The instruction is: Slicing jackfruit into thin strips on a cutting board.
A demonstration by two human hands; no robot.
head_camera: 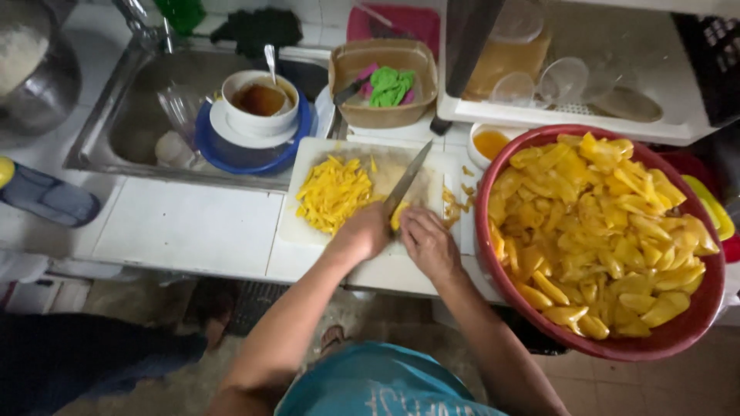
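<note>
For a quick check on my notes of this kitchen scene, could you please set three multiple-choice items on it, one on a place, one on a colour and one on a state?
1. Where does the pile of cut yellow strips lie?
A. on the left part of the cutting board
B. in the sink
C. in the tan tub

2. What colour is the big basin of yellow pieces?
A. blue
B. red
C. white

3. What does the left hand hold?
A. nothing
B. a spoon
C. a knife

Answers:
1 A: the pile of cut yellow strips rests on the white cutting board.
2 B: the big basin has a red rim.
3 C: the left hand grips the knife, beside the right hand.
</note>
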